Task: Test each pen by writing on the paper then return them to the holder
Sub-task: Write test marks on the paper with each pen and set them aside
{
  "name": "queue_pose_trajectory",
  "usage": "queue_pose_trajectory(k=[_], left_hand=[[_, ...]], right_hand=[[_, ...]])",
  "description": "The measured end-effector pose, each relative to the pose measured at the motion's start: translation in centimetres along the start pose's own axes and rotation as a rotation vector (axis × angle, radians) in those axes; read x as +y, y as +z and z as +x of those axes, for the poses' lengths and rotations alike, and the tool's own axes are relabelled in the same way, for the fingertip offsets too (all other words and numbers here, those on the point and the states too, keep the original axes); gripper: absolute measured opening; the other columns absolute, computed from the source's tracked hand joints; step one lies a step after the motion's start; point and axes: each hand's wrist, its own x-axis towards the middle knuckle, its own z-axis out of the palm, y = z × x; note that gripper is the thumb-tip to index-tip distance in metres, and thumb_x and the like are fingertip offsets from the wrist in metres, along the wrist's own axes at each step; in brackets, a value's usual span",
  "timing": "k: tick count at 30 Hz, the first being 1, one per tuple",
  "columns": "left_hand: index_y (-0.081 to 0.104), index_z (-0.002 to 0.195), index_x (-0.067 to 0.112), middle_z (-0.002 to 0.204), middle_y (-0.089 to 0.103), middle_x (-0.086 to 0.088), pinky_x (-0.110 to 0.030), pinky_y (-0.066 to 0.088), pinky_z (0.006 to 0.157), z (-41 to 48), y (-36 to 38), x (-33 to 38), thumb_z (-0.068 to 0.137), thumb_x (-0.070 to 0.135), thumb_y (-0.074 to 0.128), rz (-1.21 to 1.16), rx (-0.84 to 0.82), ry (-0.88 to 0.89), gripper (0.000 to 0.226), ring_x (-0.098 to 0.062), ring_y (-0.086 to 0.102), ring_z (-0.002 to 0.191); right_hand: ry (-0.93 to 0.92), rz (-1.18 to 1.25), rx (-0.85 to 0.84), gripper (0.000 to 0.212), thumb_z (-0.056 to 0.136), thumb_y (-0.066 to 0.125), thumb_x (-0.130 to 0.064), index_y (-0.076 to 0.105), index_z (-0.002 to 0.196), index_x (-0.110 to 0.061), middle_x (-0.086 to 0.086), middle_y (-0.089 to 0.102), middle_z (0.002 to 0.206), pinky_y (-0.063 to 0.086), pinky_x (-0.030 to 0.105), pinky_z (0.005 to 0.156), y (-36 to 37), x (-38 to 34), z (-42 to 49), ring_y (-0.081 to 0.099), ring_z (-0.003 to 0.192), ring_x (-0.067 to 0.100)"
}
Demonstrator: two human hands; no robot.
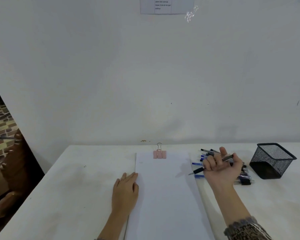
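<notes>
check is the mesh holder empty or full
Empty: nothing shows inside the mesh holder; the pens lie piled on the table beside it.

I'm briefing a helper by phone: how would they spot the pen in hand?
On the table, a pile of pens lies between the clipped paper and the black mesh holder. Yours is the black-and-grey pen the right hand holds above that pile; the rest lie loose.

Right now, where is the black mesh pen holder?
In the head view, the mesh holder stands on the table at right, just past the pile of pens and the right hand.
</notes>
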Motion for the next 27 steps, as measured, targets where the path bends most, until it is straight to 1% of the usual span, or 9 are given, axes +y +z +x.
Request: queue_pose_trajectory(k=[6, 9, 11, 12, 14, 18, 20, 24, 27], left_hand=[[0.043, 0.135, 0.027, 0.142, 0.04, 0.015, -0.024, 0.009, 0.114, 0.0, -0.1, 0.1, 0.096, 0.016, 0.035, -0.027, 0.009, -0.012, 0.042, -0.008, 0.02, 0.14], [0.039, 0.137, 0.028, 0.144, 0.037, 0.016, -0.024, 0.007, 0.114, -0.1, -0.3, 0.2, 0.097, 0.018, 0.032, -0.002, -0.002, -0.01, 0.042, -0.007, 0.017, 0.141], [0.036, 0.139, 0.028, 0.146, 0.034, 0.016, -0.024, 0.006, 0.114, -0.1, -0.4, 0.3, 0.097, 0.019, 0.03, 0.016, -0.005, -0.003, 0.043, -0.007, 0.015, 0.142], [0.036, 0.139, 0.028, 0.146, 0.033, 0.015, -0.025, 0.005, 0.114, -0.1, -0.4, 0.4, 0.097, 0.019, 0.03, 0.015, -0.006, -0.003, 0.043, -0.008, 0.015, 0.142], [0.033, 0.141, 0.028, 0.148, 0.031, 0.014, -0.026, 0.004, 0.114, -0.1, -0.4, 0.4, 0.098, 0.019, 0.029, 0.02, -0.012, -0.001, 0.044, -0.008, 0.013, 0.142], [0.027, 0.143, 0.029, 0.15, 0.024, 0.016, -0.026, 0.001, 0.115, 0.0, -0.6, 0.4, 0.098, 0.021, 0.026, 0.062, -0.039, 0.001, 0.046, -0.008, 0.008, 0.143], [0.024, 0.144, 0.029, 0.152, 0.021, 0.016, -0.026, 0.0, 0.115, 0.1, -0.5, 0.4, 0.099, 0.021, 0.024, 0.093, -0.05, 0.0, 0.046, -0.008, 0.006, 0.143], [0.015, 0.147, 0.027, 0.154, 0.012, 0.014, -0.028, -0.003, 0.115, 0.2, -0.3, 0.1, 0.099, 0.023, 0.021, 0.135, -0.063, 0.014, 0.048, -0.009, 0.002, 0.143], [0.013, 0.148, 0.026, 0.155, 0.009, 0.011, -0.029, -0.004, 0.115, 0.5, -0.2, -0.1, 0.099, 0.023, 0.019, 0.156, -0.083, 0.035, 0.049, -0.011, 0.0, 0.144]], right_hand=[[0.023, 0.118, 0.017, 0.054, 0.028, 0.086, -0.046, 0.067, 0.071, -0.02, -0.008, 0.039, 0.046, 0.022, 0.019, 0.035, -0.3, 1.6, 0.8, 0.025, 0.033, 0.009], [0.066, 0.043, 0.04, 0.055, 0.029, 0.093, -0.029, 0.07, 0.077, -0.015, -0.005, 0.057, 0.057, 0.037, 0.016, 0.037, 0.3, 2.7, 1.5, 0.045, 0.037, 0.005], [0.139, -0.024, 0.107, 0.022, 0.07, 0.074, -0.03, 0.072, 0.081, -0.011, 0.005, 0.065, 0.075, 0.05, 0.023, 0.052, 0.7, 4.3, 1.9, 0.06, 0.056, 0.013], [0.176, -0.066, 0.128, 0.034, 0.09, 0.05, -0.038, 0.07, 0.087, -0.011, 0.007, 0.067, 0.079, 0.05, 0.026, 0.058, 0.7, 5.4, 2.2, 0.06, 0.061, 0.016], [0.264, -0.199, 0.144, 0.061, 0.097, 0.023, -0.053, 0.063, 0.093, -0.009, 0.008, 0.07, 0.071, 0.054, 0.026, 0.058, 0.8, 7.7, 2.5, 0.061, 0.057, 0.018], [0.42, -0.31, 0.082, 0.021, 0.093, 0.053, -0.016, 0.054, 0.076, -0.004, 0.015, 0.062, 0.077, 0.056, 0.02, 0.054, 1.9, 11.9, 2.4, 0.068, 0.058, 0.016], [0.414, -0.37, 0.069, 0.022, 0.088, 0.054, 0.004, 0.049, 0.07, -0.008, 0.012, 0.054, 0.073, 0.05, 0.017, 0.047, 2.0, 13.8, 2.8, 0.06, 0.048, 0.012], [0.386, -0.382, 0.025, 0.019, 0.09, 0.051, 0.004, 0.053, 0.074, -0.006, 0.007, 0.061, 0.065, 0.056, 0.019, 0.057, 2.0, 16.0, 2.8, 0.064, 0.054, 0.013], [0.283, -0.68, -0.053, 0.02, 0.084, 0.059, 0.009, 0.049, 0.077, -0.007, 0.008, 0.061, 0.062, 0.052, 0.018, 0.054, 2.2, 16.9, 3.4, 0.062, 0.052, 0.013]])
